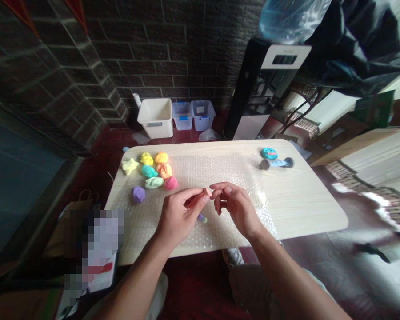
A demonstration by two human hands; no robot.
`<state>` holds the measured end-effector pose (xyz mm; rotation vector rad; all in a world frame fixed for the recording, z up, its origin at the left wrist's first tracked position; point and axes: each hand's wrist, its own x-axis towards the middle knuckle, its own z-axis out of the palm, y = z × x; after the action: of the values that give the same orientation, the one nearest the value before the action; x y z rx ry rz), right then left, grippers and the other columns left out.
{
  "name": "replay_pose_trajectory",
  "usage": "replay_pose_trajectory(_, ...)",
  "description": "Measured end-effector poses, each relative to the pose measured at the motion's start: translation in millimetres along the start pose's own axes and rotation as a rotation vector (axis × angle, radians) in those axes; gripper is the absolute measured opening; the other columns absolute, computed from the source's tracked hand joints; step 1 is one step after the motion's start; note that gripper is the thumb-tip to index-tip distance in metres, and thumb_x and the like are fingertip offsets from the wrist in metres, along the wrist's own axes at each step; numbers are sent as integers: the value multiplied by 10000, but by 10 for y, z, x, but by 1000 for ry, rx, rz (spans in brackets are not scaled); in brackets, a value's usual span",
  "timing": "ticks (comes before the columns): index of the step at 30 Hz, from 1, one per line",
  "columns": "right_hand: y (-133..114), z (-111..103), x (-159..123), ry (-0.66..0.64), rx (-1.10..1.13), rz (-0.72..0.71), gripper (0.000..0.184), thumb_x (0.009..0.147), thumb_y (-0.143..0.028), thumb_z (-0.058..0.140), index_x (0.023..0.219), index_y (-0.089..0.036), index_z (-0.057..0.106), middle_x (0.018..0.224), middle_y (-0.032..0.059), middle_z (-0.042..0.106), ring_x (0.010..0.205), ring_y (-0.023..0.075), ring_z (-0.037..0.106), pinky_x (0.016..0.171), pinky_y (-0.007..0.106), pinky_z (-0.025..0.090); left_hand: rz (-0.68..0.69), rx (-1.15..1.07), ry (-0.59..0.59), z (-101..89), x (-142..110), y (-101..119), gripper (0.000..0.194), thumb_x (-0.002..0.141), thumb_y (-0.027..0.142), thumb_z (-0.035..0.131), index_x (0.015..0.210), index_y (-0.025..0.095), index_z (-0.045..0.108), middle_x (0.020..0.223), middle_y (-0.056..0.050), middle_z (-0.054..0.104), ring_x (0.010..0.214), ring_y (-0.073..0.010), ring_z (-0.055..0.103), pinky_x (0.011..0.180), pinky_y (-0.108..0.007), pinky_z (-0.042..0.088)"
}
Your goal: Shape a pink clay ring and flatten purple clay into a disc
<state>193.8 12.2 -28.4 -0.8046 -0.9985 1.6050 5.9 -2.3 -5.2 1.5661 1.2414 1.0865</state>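
Observation:
My left hand and my right hand meet over the bubble wrap on a low pale wooden table. Both pinch one small pink bit of clay between their fingertips. A tiny purple and green clay bit lies on the wrap under my left hand. Several clay lumps sit at the table's far left: yellow, orange, teal, pink, purple.
A teal clay disc and a small blue roller lie at the far right of the table. A white bin and two clear boxes stand on the floor by the brick wall. A water dispenser stands behind the table.

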Motion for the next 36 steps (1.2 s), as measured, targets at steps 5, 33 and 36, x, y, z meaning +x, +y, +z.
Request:
replay_pose_trajectory(5, 14, -19, -18, -15, -61, -1, 284, 1003, -416, 645, 1092, -202, 810, 903, 53, 707, 657, 146, 615, 561, 272, 469, -146, -316, 68, 30, 40, 7, 252, 907, 395, 802, 1044, 185, 822, 936, -65, 816, 812, -177, 741, 653, -228, 556)
replay_pose_trajectory(33, 8, 14, -4, -17, -151, 24, 318, 988, -438, 637, 1081, -179, 796, 911, 68, 723, 671, 157, 634, 574, 278, 479, -228, -398, 69, 3, 57, 16, 229, 921, 380, 759, 992, 162, 756, 890, -66, 775, 742, -138, 701, 633, -216, 551)
replay_pose_trajectory(36, 1, 20, -3, -16, -149, 24, 315, 982, -435, 640, 1077, -177, 795, 903, 67, 722, 671, 157, 634, 577, 280, 477, -275, -446, 81, 2, 61, 56, 221, 852, 355, 812, 919, 160, 733, 846, -66, 782, 697, -144, 710, 560, -208, 542)
